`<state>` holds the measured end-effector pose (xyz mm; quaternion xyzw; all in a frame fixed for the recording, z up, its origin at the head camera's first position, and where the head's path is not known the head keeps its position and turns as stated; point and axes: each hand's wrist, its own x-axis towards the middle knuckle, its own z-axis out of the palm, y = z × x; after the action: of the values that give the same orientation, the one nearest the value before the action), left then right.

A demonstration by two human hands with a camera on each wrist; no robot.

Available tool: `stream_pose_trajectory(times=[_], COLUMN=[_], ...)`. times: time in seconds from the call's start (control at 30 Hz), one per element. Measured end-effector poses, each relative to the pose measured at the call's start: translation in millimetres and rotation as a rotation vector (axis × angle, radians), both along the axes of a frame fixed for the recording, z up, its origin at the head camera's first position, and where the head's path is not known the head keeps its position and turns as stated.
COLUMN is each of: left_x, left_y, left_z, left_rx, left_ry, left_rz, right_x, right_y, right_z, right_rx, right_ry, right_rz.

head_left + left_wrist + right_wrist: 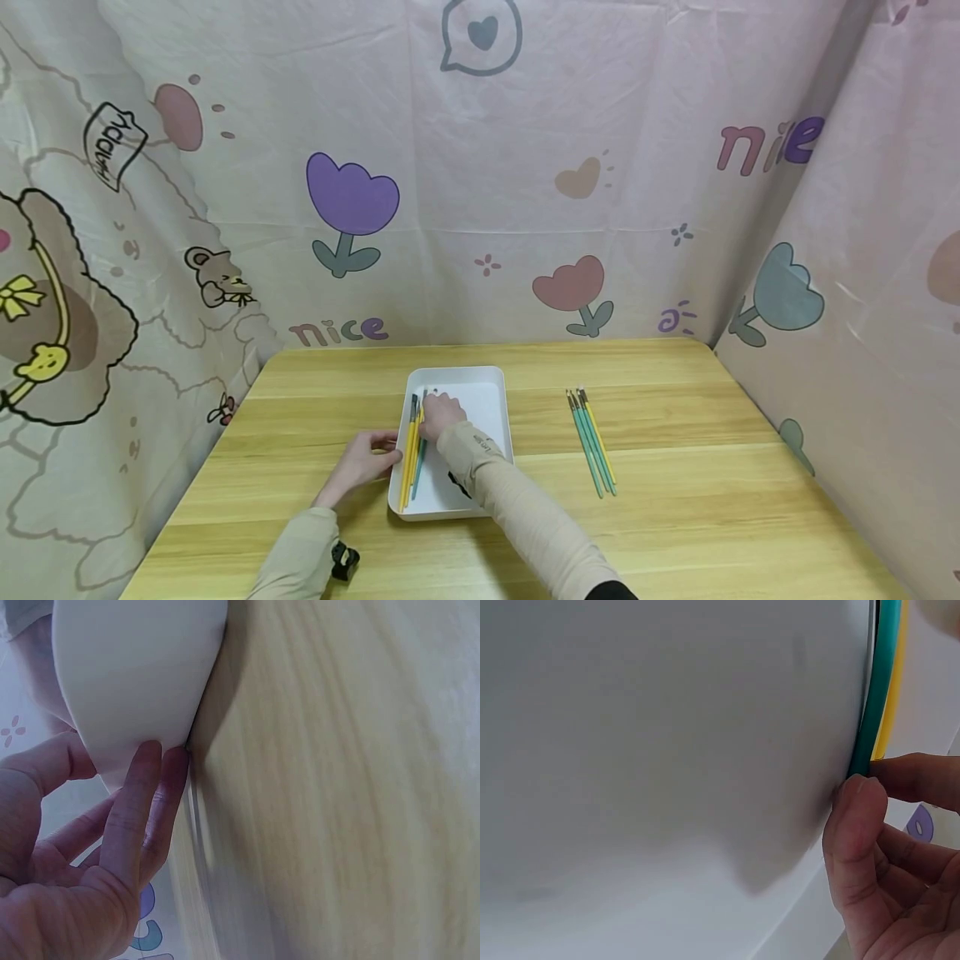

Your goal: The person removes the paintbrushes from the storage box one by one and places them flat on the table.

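A white tray (468,508) lies on the wooden table. My left hand (363,460) holds its left side; in the left wrist view the fingers (129,814) lie against the outer wall, with the thumb at the rim. Inside the tray, my right hand (442,417) pinches a green paintbrush (879,682) between thumb and fingertips. That brush lies along the left wall, beside several yellow paintbrushes (406,475) with dark bristles. The right hand covers part of the green brush's upper end in the head view.
Right of the tray, several green paintbrushes (588,446) and a yellow paintbrush (600,442) lie side by side on the table (697,500). A printed cloth (465,167) hangs behind the table and along both sides.
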<state>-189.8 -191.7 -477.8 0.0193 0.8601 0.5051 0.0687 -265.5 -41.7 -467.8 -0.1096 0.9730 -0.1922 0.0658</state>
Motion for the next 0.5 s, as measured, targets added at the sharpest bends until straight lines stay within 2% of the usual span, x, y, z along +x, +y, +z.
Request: stream_pose_trajectory(times=[0.5], left_x=[0.8], left_y=[1.4], left_z=[-1.4], left_rx=[0.04], left_ry=[0.001], left_rz=[0.03], right_x=[-0.6], right_y=[-0.3], right_z=[-3.4], right_rx=[-0.01], right_ry=[0.038], right_rz=[-0.007])
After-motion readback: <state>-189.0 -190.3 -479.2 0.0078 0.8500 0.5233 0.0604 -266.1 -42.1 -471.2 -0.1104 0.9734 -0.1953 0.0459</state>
